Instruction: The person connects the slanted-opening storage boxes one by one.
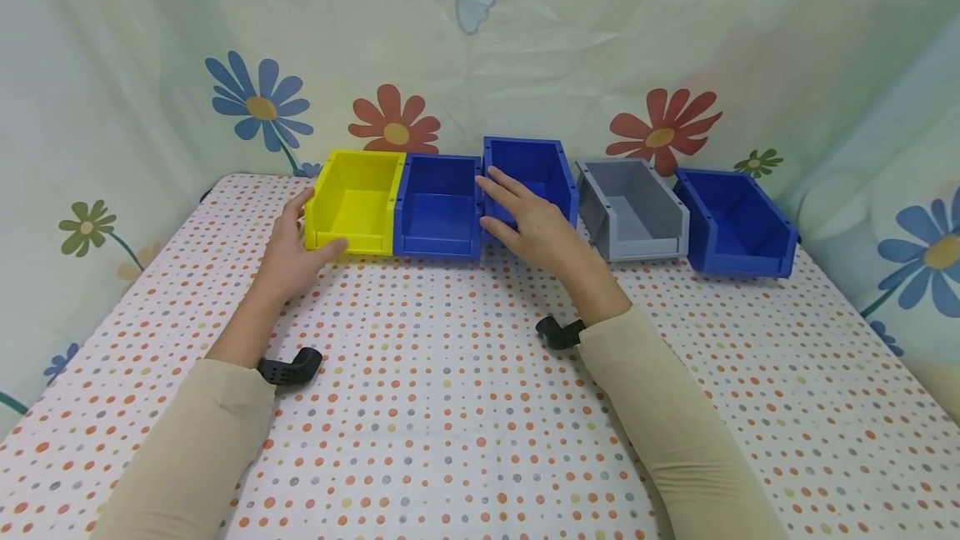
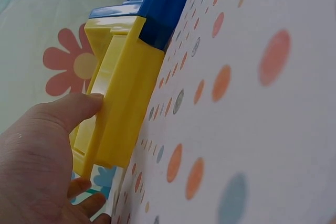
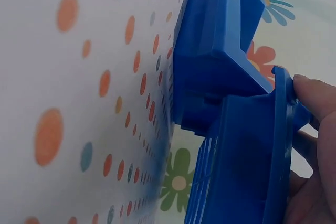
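Note:
In the head view my left hand (image 1: pixel 292 252) is at the front left corner of a yellow storage bin (image 1: pixel 352 242). Its thumb rests on the front lip and its fingers lie along the left wall. Directly right of it, a blue storage bin (image 1: pixel 438 244) touches the yellow one. My right hand (image 1: pixel 536 227) grips a second blue storage bin (image 1: pixel 558 169) near its front left corner. The right wrist view shows the thumb on that bin's rim (image 3: pixel 283 114), and its ribbed underside (image 3: pixel 202 182) tilts up off the table beside the neighbouring blue bin (image 3: pixel 205 45).
Right of my right hand stand a grey bin (image 1: pixel 637 248) and a third blue bin (image 1: pixel 742 265), slightly angled. A dotted cloth covers the table (image 1: pixel 420 407). Behind the bins hangs a flowered curtain (image 1: pixel 555 82). Each wrist wears a black band (image 1: pixel 292 367).

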A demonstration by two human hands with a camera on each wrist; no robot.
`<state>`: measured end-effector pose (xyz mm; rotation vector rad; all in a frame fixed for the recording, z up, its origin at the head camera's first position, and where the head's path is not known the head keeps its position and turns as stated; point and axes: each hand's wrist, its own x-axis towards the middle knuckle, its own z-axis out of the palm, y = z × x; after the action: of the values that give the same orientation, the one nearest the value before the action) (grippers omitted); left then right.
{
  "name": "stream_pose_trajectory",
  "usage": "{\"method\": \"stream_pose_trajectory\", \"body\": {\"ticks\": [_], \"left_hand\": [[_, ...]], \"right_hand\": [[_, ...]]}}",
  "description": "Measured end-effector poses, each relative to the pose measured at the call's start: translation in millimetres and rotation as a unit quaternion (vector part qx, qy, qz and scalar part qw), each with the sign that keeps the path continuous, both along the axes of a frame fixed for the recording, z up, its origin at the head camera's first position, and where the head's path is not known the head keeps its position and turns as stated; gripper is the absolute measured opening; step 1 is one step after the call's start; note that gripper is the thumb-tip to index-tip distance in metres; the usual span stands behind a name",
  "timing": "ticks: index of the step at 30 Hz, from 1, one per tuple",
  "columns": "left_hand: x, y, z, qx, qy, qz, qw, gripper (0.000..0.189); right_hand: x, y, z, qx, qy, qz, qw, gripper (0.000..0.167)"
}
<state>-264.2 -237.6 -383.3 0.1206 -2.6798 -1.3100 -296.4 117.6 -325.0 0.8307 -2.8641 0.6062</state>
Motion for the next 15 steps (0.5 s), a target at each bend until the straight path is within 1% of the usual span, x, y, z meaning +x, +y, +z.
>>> {"method": "stream_pose_trajectory", "body": {"ticks": [10, 15], "left_hand": [[-0.1, -0.3, -0.9, 0.005, -0.002, -0.005, 1.0000, 0.096], [0.6, -1.5, -0.4, 0.003, -0.004, -0.006, 1.0000, 0.097]], "right_hand": [[0.3, 1.3, -3.8, 0.003, 0.004, 0.007, 1.0000, 0.065], [0.3, 1.6, -4.4, -0.001, -0.009, 0.009, 0.9999, 0.066]]}}
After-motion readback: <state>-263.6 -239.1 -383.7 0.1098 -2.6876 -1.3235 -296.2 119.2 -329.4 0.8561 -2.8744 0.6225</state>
